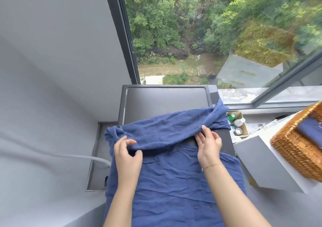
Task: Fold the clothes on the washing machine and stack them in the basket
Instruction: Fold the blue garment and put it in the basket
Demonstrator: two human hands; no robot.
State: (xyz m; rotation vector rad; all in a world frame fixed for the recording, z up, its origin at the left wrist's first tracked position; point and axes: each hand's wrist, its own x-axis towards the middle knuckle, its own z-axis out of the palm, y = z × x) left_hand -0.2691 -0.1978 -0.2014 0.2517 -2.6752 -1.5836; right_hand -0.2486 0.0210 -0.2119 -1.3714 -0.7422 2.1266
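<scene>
Blue garment (174,174) mid-fold on washing machine (163,101), edge pinched by both hands' fingers (204,131); one folded piece (311,132) already in basket (292,150).

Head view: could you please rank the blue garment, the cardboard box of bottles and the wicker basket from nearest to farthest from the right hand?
1. Blue crinkled garment, pinched by the right hand.
2. Small cardboard box of bottles, beyond the hand to the right.
3. Woven wicker basket, at the far right.
</scene>
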